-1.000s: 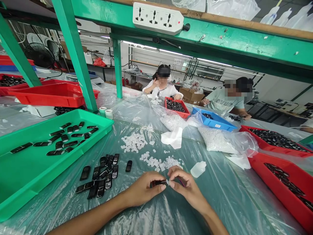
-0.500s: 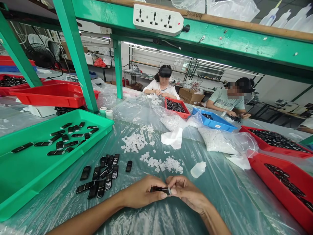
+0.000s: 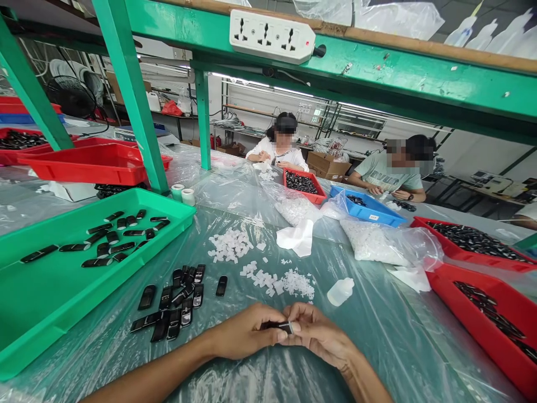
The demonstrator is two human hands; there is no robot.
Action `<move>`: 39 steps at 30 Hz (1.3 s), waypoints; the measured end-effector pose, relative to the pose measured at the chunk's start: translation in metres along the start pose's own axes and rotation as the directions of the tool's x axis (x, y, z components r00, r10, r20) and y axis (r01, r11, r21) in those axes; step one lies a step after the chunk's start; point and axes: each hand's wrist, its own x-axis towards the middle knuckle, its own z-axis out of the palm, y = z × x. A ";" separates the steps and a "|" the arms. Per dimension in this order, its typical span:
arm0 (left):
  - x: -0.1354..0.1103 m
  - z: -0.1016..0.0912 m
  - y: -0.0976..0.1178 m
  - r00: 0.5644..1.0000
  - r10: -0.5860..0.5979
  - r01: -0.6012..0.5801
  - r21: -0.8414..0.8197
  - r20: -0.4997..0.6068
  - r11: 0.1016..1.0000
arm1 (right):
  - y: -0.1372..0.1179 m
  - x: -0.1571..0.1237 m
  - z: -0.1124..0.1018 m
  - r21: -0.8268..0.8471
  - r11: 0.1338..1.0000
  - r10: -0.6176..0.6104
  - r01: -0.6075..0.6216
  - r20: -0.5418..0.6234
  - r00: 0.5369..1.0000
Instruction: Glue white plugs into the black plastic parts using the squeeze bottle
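Observation:
Low in the middle of the view, my left hand (image 3: 245, 334) and my right hand (image 3: 316, 333) meet over the plastic-covered table. Both pinch one small black plastic part (image 3: 277, 325), the left at its left end, the right at its right end with a tiny white piece against it. A cluster of similar black parts (image 3: 174, 302) lies just left of my left hand. Loose small white pieces (image 3: 277, 281) are scattered just beyond my hands. A small white squeeze bottle (image 3: 340, 291) lies to the upper right of my right hand.
A green tray (image 3: 50, 291) with several black parts sits at the left. Red trays (image 3: 482, 291) of black parts stand at the right, a blue tray (image 3: 369, 210) and bags of white pieces (image 3: 373, 240) behind. Two people work across the table. Green frame posts (image 3: 130, 95) rise ahead.
My hands have drawn closer to me and pressed together on the black part. The right fingers, raised a second ago, now lie lower against it. The people opposite shifted slightly.

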 end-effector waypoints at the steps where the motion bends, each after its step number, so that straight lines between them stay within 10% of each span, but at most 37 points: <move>1: 0.001 0.000 0.000 1.000 -0.018 0.017 -0.052 -0.018 0.999 | 0.000 0.001 0.000 0.006 1.000 -0.014 0.014 -0.017 1.000; 15: 0.003 0.005 -0.003 0.979 -0.201 0.147 -0.601 -0.024 0.785 | 0.002 0.006 -0.001 0.025 0.999 -0.039 0.042 -0.134 0.990; 25: 0.004 0.009 -0.006 0.985 -0.127 0.066 -0.427 -0.115 0.902 | 0.004 0.000 0.010 0.040 0.999 0.002 0.004 -0.133 0.991; 31: 0.005 0.003 -0.003 0.981 -0.113 0.068 -0.270 -0.156 0.960 | 0.009 0.006 0.012 -0.050 0.997 -0.066 0.053 -0.322 0.944; 39: -0.010 -0.034 0.038 0.955 -0.032 0.095 0.203 -0.293 0.975 | 0.007 0.003 0.005 0.015 0.992 -0.110 0.123 -0.352 0.929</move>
